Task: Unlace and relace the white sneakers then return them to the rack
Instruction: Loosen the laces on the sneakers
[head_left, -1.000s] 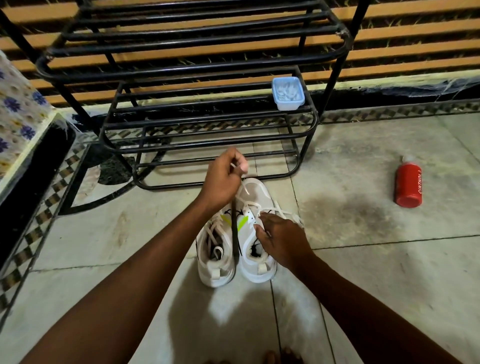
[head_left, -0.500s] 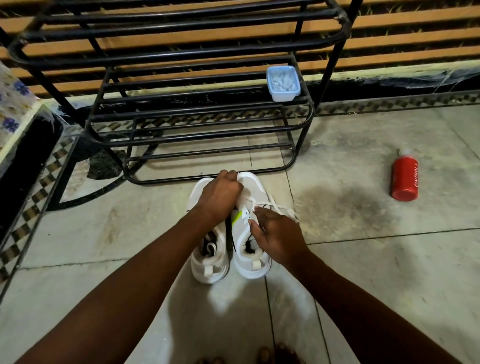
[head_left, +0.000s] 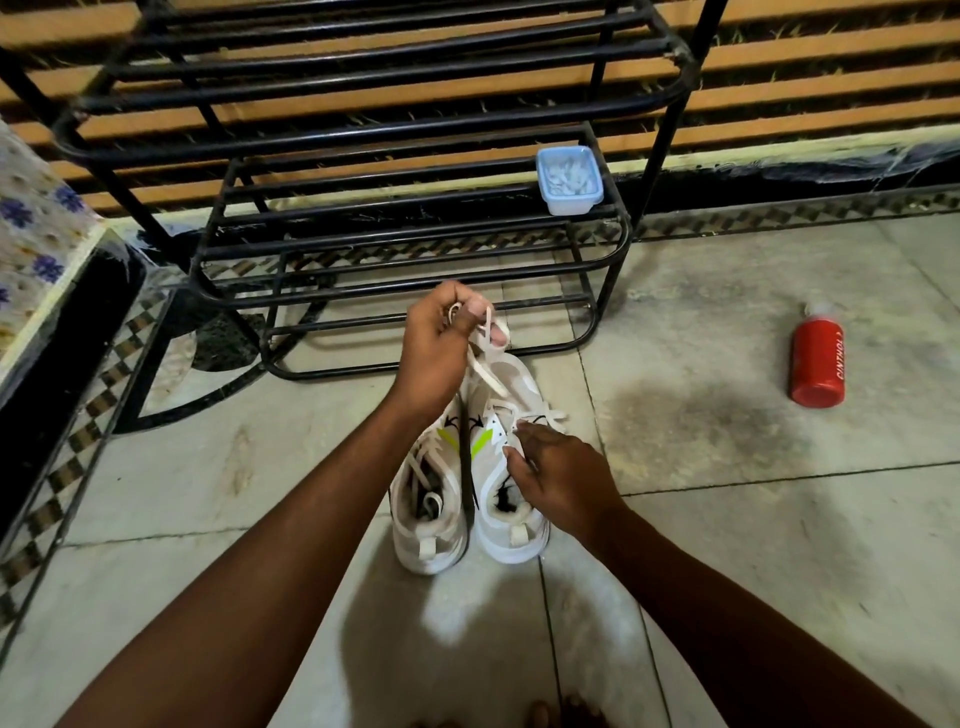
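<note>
The white sneakers (head_left: 467, 483) stood side by side on the tiled floor (head_left: 727, 519), toes toward the rack (head_left: 415, 249), heels toward you, just in front of its lowest rail. The right sneaker (head_left: 506, 467) had its lace (head_left: 480, 371) partly pulled out, running up from the eyelets to your left hand (head_left: 436, 348). The left sneaker (head_left: 423, 499) had loose laces lying over its opening.

Your left hand was raised over the toes, fingers (head_left: 457, 304) curled, gripping the lace, with a loop showing above the knuckles. Your right hand (head_left: 558, 473) lay on the right sneaker's collar and eyelet area, fingers (head_left: 524, 434) bent; they seemed to pinch the lace or the eyelet edge, which one you could not tell from this angle.

The rack was black metal tubing with several tiers. A small pale blue tub (head_left: 569, 179) with white bits inside sat at the right end of a lower tier. A red bottle (head_left: 816, 361) with white lettering lay on its side on the floor, well apart to the right of the sneakers. A dark stain (head_left: 701, 421) marked the floor between sneakers and bottle. A flower-patterned cloth (head_left: 36, 234) covered something at far left. A slatted wooden wall (head_left: 831, 78) ran behind the rack. Toes (head_left: 540, 714) showed at the bottom edge.
</note>
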